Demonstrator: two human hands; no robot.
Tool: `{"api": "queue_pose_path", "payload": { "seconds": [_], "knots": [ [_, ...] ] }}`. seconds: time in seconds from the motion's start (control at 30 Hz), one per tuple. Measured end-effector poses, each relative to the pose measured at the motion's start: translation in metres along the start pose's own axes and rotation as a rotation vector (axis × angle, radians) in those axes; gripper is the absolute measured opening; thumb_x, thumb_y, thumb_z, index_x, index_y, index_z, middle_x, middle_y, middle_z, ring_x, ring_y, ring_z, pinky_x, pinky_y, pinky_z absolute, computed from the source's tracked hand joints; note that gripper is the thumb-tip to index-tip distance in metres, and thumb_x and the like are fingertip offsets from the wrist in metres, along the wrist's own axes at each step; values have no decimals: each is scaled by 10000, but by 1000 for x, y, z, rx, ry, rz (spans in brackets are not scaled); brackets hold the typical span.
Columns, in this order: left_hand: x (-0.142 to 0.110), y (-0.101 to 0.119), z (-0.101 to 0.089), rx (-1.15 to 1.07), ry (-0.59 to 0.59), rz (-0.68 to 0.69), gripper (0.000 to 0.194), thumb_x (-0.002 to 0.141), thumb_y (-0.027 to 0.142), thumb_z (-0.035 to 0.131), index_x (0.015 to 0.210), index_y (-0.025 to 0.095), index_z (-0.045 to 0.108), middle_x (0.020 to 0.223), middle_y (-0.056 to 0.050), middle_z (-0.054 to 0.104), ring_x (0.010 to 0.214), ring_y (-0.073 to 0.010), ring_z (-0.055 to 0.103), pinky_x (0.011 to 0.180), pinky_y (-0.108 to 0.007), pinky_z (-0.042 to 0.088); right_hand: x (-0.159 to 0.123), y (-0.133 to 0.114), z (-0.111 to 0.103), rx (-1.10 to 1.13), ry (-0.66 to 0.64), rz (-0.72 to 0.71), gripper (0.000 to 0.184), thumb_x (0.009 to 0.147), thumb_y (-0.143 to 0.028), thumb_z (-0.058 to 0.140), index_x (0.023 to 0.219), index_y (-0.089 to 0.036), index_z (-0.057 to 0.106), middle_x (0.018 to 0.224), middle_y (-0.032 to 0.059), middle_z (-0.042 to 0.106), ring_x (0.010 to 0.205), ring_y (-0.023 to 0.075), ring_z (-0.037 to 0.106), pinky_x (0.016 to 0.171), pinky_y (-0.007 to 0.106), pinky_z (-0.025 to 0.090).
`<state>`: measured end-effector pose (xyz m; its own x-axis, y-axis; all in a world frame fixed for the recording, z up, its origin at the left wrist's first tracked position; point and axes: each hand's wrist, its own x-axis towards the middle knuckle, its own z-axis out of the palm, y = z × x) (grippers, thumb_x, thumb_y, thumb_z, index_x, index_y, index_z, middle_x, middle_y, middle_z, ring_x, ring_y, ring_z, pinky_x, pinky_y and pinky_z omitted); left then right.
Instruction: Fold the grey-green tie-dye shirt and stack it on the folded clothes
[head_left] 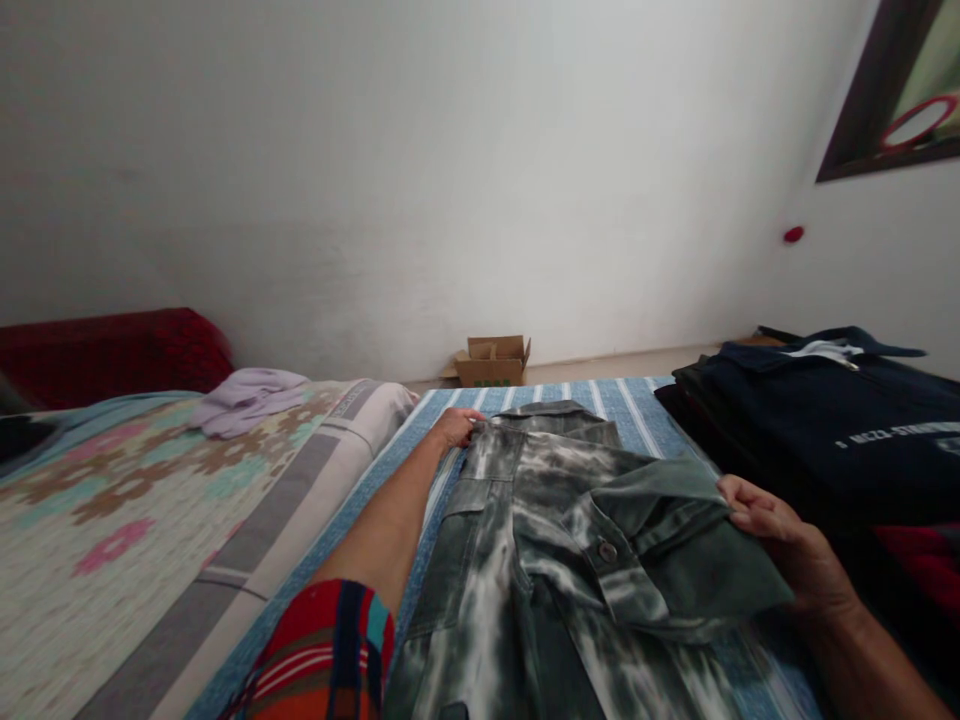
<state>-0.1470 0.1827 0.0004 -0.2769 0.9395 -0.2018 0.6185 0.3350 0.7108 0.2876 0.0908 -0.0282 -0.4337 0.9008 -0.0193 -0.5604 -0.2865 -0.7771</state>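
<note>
A grey-green jacket (480, 560) with pale tie-dye streaks lies spread on a blue-and-white striped cloth (637, 410). Its far corner is pinched by my left hand (454, 428), fingers closed on the fabric. Over on the right, my right hand (787, 545) grips the edge of a folded-over part, thumb on top, holding that part slightly raised. A button fastens the cuff-like band on this part, left of my right hand. The jacket's near end runs out of view at the bottom.
Dark folded clothes (847, 430) are stacked at right. To the left is a bed with a flowered cover (135, 520), bearing a crumpled lilac cloth (251, 400). Beyond the striped surface, an open cardboard box (491, 365) stands by the white wall (450, 180).
</note>
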Motion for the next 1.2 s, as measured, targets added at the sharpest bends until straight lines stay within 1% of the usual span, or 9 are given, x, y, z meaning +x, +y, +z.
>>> {"api": "queue_pose_path", "payload": {
  "seconds": [0.17,0.3,0.47,0.57,0.67,0.87,1.0,1.1,1.2],
  "knots": [
    [12,1,-3,133,-34,29,310,892,329,550,1142,146,554,1123,-79,581,935,-189,594,783,-382,519,-1,-2,3,-20,-9,4,207,576,-207,761,707,-197,602,631,-11,585,532,123,541,504,234,438],
    [15,-1,-5,221,-49,109,303,888,328,556,1126,142,564,1113,-74,587,932,-192,596,780,-379,520,1,-1,0,-28,12,7,201,590,-204,757,720,-201,604,604,-21,577,528,117,539,510,225,436],
    [13,-7,-4,310,44,237,305,886,325,559,1131,144,563,1143,-78,576,985,-209,582,825,-408,504,5,0,-6,-63,10,31,222,579,-218,777,719,-203,605,607,-17,578,525,124,539,498,232,436],
    [14,-10,-3,354,98,267,312,890,326,553,1145,148,553,1148,-82,572,984,-206,581,824,-409,504,6,3,-8,-59,30,16,224,581,-218,774,724,-208,602,616,-17,579,521,123,539,487,228,430],
    [15,-10,-3,399,98,280,313,893,329,548,1147,146,551,1132,-79,577,959,-199,589,805,-397,513,7,5,-9,-69,56,-5,227,587,-228,766,741,-210,600,642,-11,588,532,127,545,492,232,431],
    [13,-1,-5,525,0,319,302,883,337,560,1107,135,577,1111,-63,590,949,-210,593,794,-386,515,7,6,-11,-87,46,2,218,598,-233,751,759,-214,605,680,-1,609,543,138,562,497,243,435],
    [16,9,-10,622,-53,306,304,882,338,562,1111,138,577,1124,-65,585,972,-218,586,816,-402,507,5,5,-11,-72,33,6,217,589,-219,756,743,-214,603,658,-7,611,534,134,565,498,240,439],
    [21,20,-11,662,-47,272,304,887,331,556,1131,150,564,1143,-75,576,987,-211,581,832,-410,501,4,4,-9,-49,15,9,216,585,-206,757,737,-218,604,622,-16,603,514,127,561,489,229,435],
    [28,28,-7,638,20,236,317,890,327,554,1156,154,548,1154,-85,568,985,-204,581,830,-411,502,4,2,-7,-46,2,12,222,574,-197,763,731,-218,607,606,-23,596,512,124,558,485,221,430]
  ]
}}
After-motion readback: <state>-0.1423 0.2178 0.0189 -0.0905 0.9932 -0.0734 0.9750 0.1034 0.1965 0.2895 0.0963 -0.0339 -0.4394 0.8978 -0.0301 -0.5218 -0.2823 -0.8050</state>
